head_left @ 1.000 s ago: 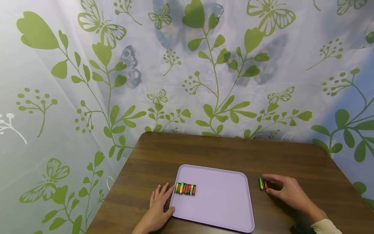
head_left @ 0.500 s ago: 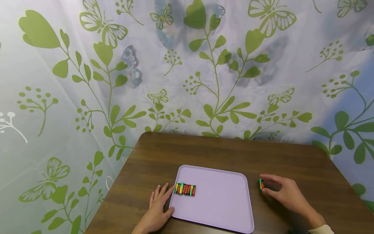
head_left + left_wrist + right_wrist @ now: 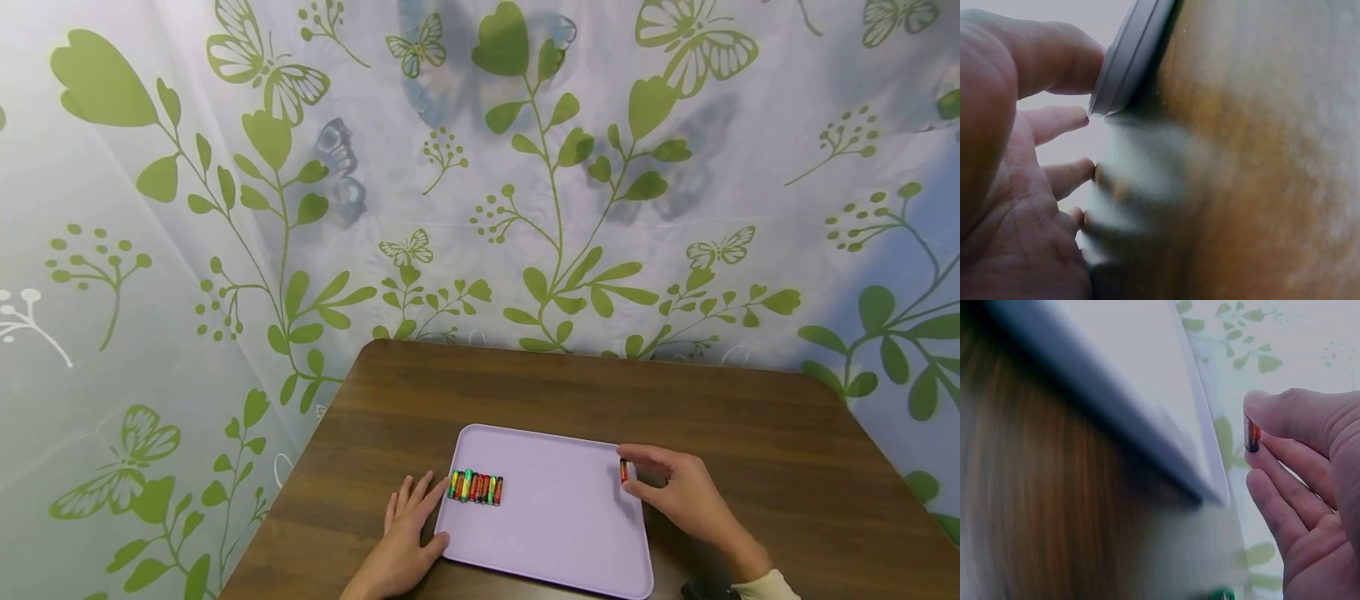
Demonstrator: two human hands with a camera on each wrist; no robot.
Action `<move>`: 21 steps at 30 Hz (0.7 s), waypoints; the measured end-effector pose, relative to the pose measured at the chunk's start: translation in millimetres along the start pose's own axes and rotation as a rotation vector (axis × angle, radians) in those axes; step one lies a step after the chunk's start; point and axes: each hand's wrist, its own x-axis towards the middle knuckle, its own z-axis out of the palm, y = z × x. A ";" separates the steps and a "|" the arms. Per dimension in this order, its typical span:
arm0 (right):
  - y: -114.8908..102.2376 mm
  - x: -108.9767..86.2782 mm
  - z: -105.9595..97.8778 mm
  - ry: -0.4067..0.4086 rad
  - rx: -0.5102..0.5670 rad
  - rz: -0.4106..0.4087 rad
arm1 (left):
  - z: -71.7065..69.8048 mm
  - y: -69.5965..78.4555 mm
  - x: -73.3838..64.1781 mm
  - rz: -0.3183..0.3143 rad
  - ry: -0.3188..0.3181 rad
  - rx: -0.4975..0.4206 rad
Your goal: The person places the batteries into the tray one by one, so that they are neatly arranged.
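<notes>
My right hand (image 3: 686,492) pinches a red and black battery (image 3: 623,472) between thumb and fingertips. It holds the battery upright at the right rim of the lilac tray (image 3: 555,525); the right wrist view shows the pinched battery (image 3: 1252,434) raised above the table. A row of several red and green batteries (image 3: 476,487) lies side by side at the tray's left. My left hand (image 3: 405,537) rests at the tray's left edge, fingers spread, thumb touching the rim. A small green end of something (image 3: 1222,594) peeks in at the right wrist view's bottom; the head view hides it.
The tray lies on a brown wooden table (image 3: 570,387). Behind the table hangs a pale curtain (image 3: 450,192) printed with green leaves and butterflies. A sleeve cuff (image 3: 765,586) shows at my right wrist.
My right hand has taken hold of the red battery and moved left with it to the tray's right rim. The green battery beside it is now hidden in the head view. My left hand stays put.
</notes>
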 end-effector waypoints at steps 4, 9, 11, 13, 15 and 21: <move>-11.0 5.2 18.0 -0.010 0.026 0.010 | -0.7 3.1 -2.9 0.002 0.001 -0.008; -23.2 10.5 36.5 -0.032 0.113 0.006 | -0.8 5.3 -4.2 0.005 -0.001 -0.006; -28.4 12.7 43.8 -0.033 0.142 0.002 | -0.5 5.4 -4.6 0.004 0.001 -0.004; -33.7 15.5 52.4 -0.032 0.143 -0.020 | -0.2 5.0 -5.0 0.003 0.002 -0.002; -39.2 18.2 62.0 -0.032 0.140 -0.047 | 0.1 4.8 -5.2 0.002 0.003 -0.001; -58.0 22.7 89.3 -0.047 0.169 -0.094 | 1.6 5.5 -6.0 0.002 0.002 -0.002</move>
